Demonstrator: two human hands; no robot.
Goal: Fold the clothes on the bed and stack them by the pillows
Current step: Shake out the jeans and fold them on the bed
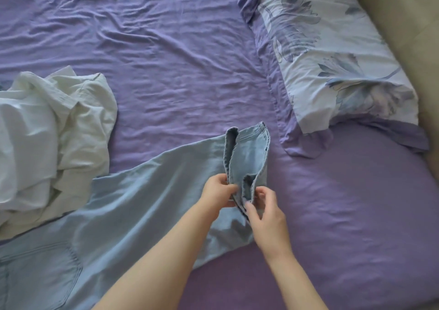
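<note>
Light blue jeans [133,212] lie stretched across the purple bed sheet [166,72], back pocket at the lower left, leg hems lifted near the middle. My left hand [217,194] pinches one hem from the left. My right hand [263,211] grips the hems from the right, fingers closed on the cloth. A crumpled white shirt [52,143] lies at the left, its edge overlapping the jeans. A floral pillow [332,67] rests at the upper right, a little beyond the lifted hems.
A beige headboard or wall [403,12] runs along the right edge behind the pillow. Bare wrinkled sheet spreads between the shirt and the pillow, and smoother purple sheet [344,214] lies to the right of my hands.
</note>
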